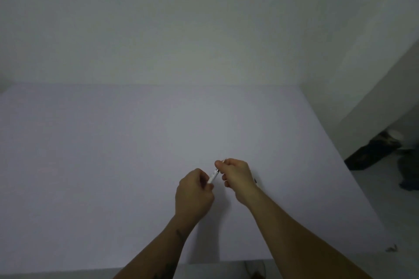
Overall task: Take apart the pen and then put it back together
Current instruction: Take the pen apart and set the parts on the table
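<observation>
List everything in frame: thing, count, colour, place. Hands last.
pen: 1, white with a metal end, held above the table between both hands
table: 1, white, fills the lower half
wall: white, behind the table
dark items: count unclear, on the floor at right, too dim to identify
small object: 1, dark, on the table behind the right wrist, unclear
left hand: 1, gripping the pen's white end
right hand: 1, gripping the pen's metal end

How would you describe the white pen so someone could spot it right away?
Over the near middle of the wide pale table, two bare hands meet. The slim white plastic pen bridges the left hand and right hand, tilted up rightward; it is the only thing they hold.
</observation>
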Demonstrator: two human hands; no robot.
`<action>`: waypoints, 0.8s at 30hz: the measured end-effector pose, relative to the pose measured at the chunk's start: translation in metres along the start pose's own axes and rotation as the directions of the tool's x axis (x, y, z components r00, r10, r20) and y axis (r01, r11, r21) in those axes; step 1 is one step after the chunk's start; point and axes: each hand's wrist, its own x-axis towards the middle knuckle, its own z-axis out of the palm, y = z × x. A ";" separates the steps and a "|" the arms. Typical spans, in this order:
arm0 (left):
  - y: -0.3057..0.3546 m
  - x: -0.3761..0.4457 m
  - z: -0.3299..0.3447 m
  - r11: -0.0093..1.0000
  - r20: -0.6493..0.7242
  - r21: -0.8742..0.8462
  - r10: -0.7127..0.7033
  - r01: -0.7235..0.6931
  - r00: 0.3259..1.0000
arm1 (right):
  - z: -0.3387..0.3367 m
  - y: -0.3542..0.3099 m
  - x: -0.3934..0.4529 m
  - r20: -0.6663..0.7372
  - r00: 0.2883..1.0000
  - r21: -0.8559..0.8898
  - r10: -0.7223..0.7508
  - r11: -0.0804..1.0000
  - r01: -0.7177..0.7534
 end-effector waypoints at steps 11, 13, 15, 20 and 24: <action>0.010 -0.011 -0.011 0.993 0.072 0.031 0.113 -0.115 0.991 | -0.020 -0.008 -0.027 0.066 0.996 0.159 0.065 0.985 -0.075; 0.011 -0.013 -0.013 0.991 0.078 0.046 0.123 -0.127 0.989 | -0.023 -0.006 -0.030 0.050 0.994 0.151 0.099 0.983 -0.106; 0.014 -0.014 -0.016 0.988 0.080 0.059 0.138 -0.143 0.987 | -0.022 -0.005 -0.032 -0.010 0.993 0.140 0.116 0.984 -0.114; 0.020 -0.013 -0.020 0.980 0.074 0.069 0.180 -0.185 0.981 | -0.016 -0.006 -0.033 -0.079 0.994 0.233 0.075 0.971 -0.055; 0.017 -0.013 -0.024 0.982 0.067 0.065 0.175 -0.180 0.982 | -0.011 -0.005 -0.039 0.003 0.999 0.279 0.041 0.959 -0.040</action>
